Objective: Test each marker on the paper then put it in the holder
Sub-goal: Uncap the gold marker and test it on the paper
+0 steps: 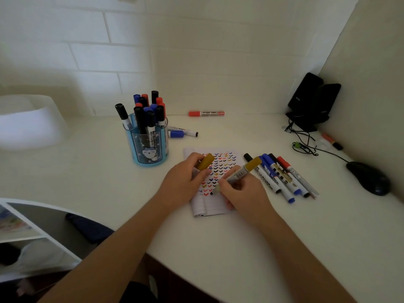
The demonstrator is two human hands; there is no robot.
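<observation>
Right hand (240,193) pinches marker (242,170) — left hand (185,182) holds cap (205,161)

The left hand (181,184) hides the lower end of the gold cap (206,161), the right hand (244,193) the lower barrel of the gold marker (242,170); both cover part of the paper (209,209). The white shade (32,123) at the left edge is blurred and cut off.

red marker (206,113): "WHITEBOARD" | marker in holder (151,133): "WHITEBOARD"
</observation>
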